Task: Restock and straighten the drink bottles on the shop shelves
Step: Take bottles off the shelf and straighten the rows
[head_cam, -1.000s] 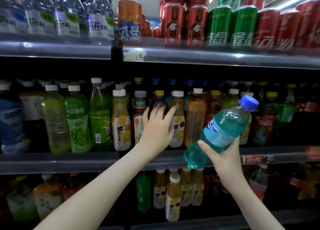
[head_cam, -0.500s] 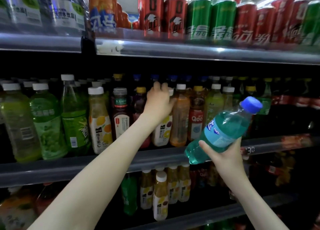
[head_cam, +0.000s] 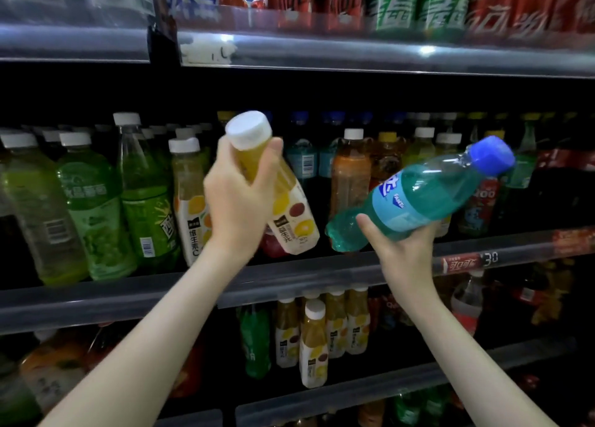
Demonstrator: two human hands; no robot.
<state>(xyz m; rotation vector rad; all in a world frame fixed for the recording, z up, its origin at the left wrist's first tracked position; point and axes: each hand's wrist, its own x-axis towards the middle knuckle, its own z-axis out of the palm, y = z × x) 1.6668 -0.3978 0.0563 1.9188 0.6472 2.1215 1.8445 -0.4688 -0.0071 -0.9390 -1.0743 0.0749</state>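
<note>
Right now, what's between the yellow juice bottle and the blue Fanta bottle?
The yellow juice bottle and blue Fanta bottle are apart, nothing touching both. Behind the gap, the head view shows a white-capped orange drink on the shelf.

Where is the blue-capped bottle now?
Head view, right of centre: blue-capped bottle, tilted in the right hand, before the middle shelf, right of the juice bottle.

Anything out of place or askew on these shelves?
Two bottles are held tilted, not shelved: a white-capped yellow juice bottle in the left hand, a blue-capped turquoise soda bottle in the right hand. No spill shows.
</note>
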